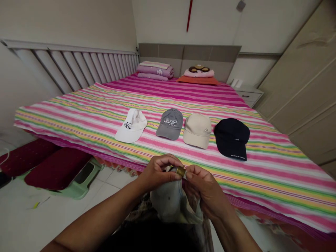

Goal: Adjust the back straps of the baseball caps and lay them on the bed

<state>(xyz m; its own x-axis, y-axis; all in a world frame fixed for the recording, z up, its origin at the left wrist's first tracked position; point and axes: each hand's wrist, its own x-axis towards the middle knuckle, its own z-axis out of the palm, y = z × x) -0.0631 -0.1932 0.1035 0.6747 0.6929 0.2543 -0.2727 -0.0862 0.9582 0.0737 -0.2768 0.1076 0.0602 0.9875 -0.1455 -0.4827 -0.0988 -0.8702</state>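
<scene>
A pale cap (168, 201) hangs upside down in front of my body, at the near edge of the bed. My left hand (160, 171) is closed on its back strap, just left of a brass-coloured buckle (181, 171). From the right, my right hand (201, 183) pinches the strap end by the same buckle. Beyond my hands, a white cap (133, 126), a grey cap (171, 124), a beige cap (197, 130) and a black cap (232, 136) lie in a row on the bed. The cap's inside is partly hidden by my right hand.
Under the caps spreads a striped sheet (91, 115). Folded purple bedding (156, 71) and a pink pillow (198, 73) sit by the headboard (183, 52). A green stool (78, 187) with a dark red cover stands on the floor at left. At right is a wardrobe (301, 80).
</scene>
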